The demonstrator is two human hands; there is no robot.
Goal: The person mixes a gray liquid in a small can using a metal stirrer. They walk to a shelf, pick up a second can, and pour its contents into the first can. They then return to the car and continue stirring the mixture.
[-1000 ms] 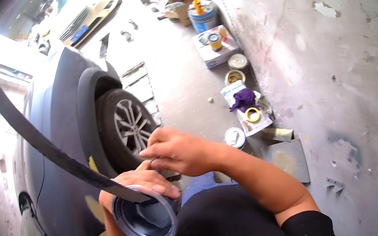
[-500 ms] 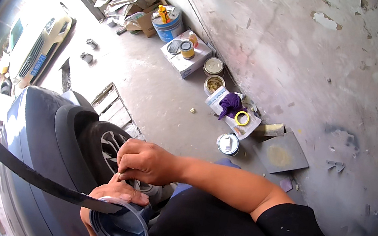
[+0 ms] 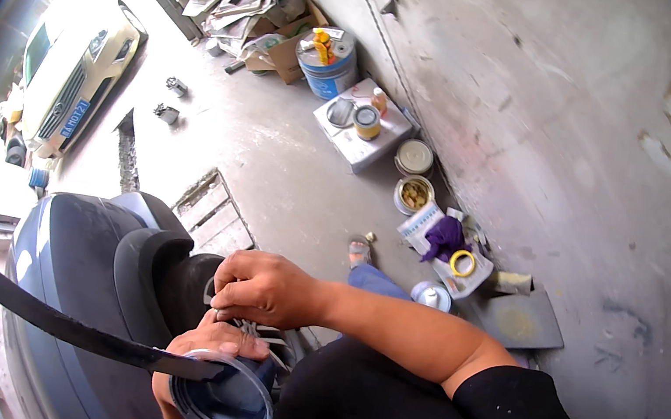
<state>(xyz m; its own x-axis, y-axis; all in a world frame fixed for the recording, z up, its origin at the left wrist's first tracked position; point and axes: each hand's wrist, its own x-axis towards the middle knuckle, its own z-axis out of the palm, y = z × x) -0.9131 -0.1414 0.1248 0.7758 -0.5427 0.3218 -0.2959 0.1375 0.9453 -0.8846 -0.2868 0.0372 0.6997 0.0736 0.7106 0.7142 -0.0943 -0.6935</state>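
Note:
My left hand (image 3: 208, 346) grips a round metal tin (image 3: 225, 402) with dark contents, held low in front of my chest. A long dark flat strip (image 3: 59, 323) lies across the tin's rim and runs out to the left edge. My right hand (image 3: 267, 287) hovers just above the left one, fingers curled down and touching it; whether they pinch anything is hidden. Behind both hands is the dark grey wheel arch (image 3: 140, 266) of a car (image 3: 58, 252), with the wheel mostly covered.
A concrete wall (image 3: 564, 115) runs along the right. At its foot stand a blue bucket (image 3: 328, 66), several tins on a box (image 3: 362, 130), a purple rag (image 3: 444, 235), a yellow tape roll (image 3: 462, 263) and a cardboard sheet (image 3: 525, 321). A pale car (image 3: 74, 73) is parked beyond.
The view has swung, so the wheel that showed earlier now sits behind my hands. The tin has stayed in my left hand and the right hand has kept just above it.

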